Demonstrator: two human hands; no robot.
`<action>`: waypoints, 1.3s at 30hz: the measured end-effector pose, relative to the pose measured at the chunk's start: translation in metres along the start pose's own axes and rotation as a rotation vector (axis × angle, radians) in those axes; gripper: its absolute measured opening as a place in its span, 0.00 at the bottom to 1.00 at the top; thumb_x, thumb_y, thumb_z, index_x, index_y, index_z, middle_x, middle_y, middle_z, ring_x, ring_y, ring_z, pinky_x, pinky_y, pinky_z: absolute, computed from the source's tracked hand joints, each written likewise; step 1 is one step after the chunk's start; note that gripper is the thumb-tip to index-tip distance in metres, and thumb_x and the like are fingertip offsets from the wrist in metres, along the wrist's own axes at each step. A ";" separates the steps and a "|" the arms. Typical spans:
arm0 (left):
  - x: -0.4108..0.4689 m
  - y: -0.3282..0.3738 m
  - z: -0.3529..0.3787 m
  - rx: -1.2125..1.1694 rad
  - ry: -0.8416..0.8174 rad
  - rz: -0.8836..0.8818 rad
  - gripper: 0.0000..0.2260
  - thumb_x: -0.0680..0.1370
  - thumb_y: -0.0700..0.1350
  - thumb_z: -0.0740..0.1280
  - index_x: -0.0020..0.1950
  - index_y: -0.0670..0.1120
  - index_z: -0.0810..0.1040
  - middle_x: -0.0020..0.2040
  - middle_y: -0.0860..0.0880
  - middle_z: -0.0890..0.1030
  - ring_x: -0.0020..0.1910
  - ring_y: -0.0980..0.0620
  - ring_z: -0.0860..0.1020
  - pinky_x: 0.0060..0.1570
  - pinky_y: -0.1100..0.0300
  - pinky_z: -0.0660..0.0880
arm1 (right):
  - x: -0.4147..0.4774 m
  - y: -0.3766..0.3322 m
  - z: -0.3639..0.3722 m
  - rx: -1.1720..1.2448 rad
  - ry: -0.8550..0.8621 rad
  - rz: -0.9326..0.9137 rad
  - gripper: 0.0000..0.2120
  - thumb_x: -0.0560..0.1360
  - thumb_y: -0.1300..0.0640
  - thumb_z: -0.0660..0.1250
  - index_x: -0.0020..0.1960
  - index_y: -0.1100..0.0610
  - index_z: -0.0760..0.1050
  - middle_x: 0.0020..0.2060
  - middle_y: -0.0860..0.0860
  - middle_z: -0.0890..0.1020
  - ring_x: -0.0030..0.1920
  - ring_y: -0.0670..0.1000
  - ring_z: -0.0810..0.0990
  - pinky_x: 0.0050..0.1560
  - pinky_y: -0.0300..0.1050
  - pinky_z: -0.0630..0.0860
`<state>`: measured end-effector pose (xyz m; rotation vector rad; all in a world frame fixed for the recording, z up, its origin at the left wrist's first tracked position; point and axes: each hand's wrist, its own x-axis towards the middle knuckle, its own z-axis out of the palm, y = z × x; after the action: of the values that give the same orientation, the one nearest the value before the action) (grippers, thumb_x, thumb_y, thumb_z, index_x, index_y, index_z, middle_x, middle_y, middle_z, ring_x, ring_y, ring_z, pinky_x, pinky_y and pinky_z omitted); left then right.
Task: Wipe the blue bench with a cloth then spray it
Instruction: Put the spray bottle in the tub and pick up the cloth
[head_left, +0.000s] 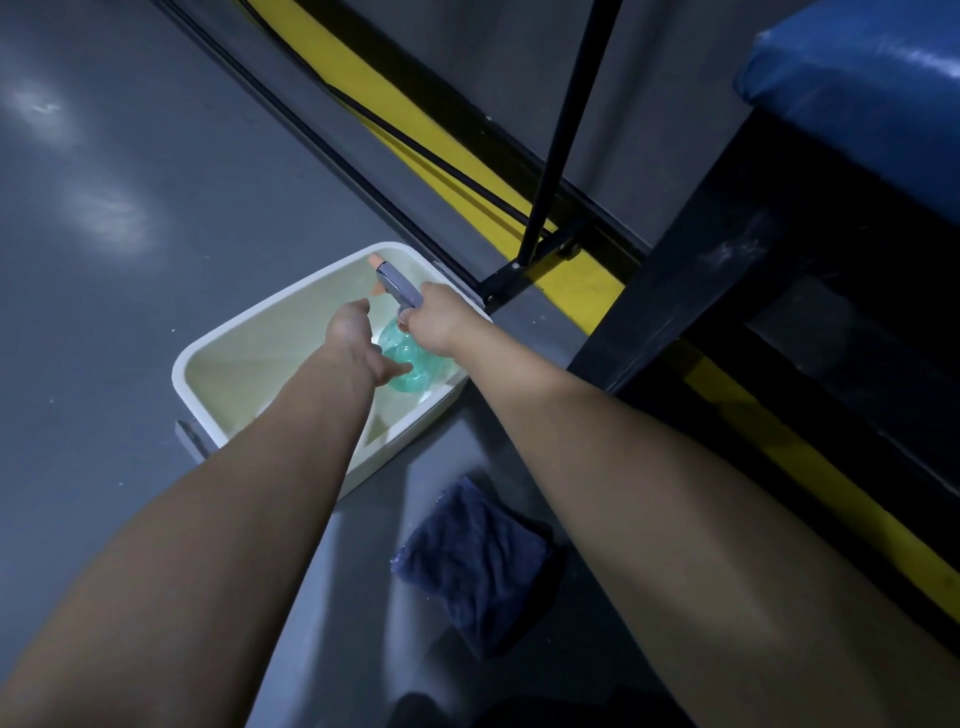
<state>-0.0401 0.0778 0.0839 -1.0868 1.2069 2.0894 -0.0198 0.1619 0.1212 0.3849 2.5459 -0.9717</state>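
Translucent green plastic forms the ribbed, rounded body of the spray bottle (410, 364), which stands inside a white rectangular bin (223, 332) with rounded corners on the glossy grey floor (130, 260); its grey trigger head (397, 286) ends in an orange nozzle. The right hand (439, 325) has its fingers curled round the bottle's neck, while the left hand (353, 332) reaches in, fingers loose and thumb touching the body. A crumpled, fuzzy dark-blue cloth (478, 561) lies on the floor just beside the bin, and the padded blue bench (857, 98) on its dark frame stands at upper right beyond a yellow floor stripe (467, 171) and a thin black stand pole (561, 130).
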 end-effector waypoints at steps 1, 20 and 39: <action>-0.003 0.003 0.000 -0.025 -0.003 -0.006 0.26 0.81 0.48 0.55 0.77 0.41 0.55 0.77 0.41 0.56 0.76 0.37 0.57 0.72 0.41 0.58 | -0.004 -0.001 -0.003 -0.011 0.014 0.002 0.14 0.80 0.59 0.56 0.64 0.62 0.68 0.52 0.58 0.76 0.47 0.56 0.74 0.37 0.44 0.70; -0.012 -0.169 -0.089 1.805 -0.030 0.607 0.17 0.77 0.47 0.62 0.65 0.49 0.70 0.64 0.45 0.69 0.64 0.44 0.67 0.60 0.52 0.67 | -0.138 0.200 0.120 0.257 0.287 0.549 0.21 0.75 0.51 0.67 0.55 0.69 0.74 0.53 0.64 0.81 0.55 0.60 0.79 0.55 0.50 0.73; -0.007 -0.173 -0.099 0.885 -0.025 0.168 0.12 0.70 0.44 0.74 0.33 0.46 0.72 0.33 0.46 0.74 0.35 0.48 0.72 0.33 0.60 0.68 | -0.102 0.195 0.098 -0.099 -0.062 0.412 0.32 0.70 0.49 0.71 0.68 0.61 0.66 0.66 0.59 0.73 0.67 0.58 0.72 0.63 0.47 0.70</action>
<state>0.1290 0.0763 -0.0223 -0.5448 1.9701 1.3694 0.1706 0.2242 -0.0124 0.7964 2.3153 -0.6881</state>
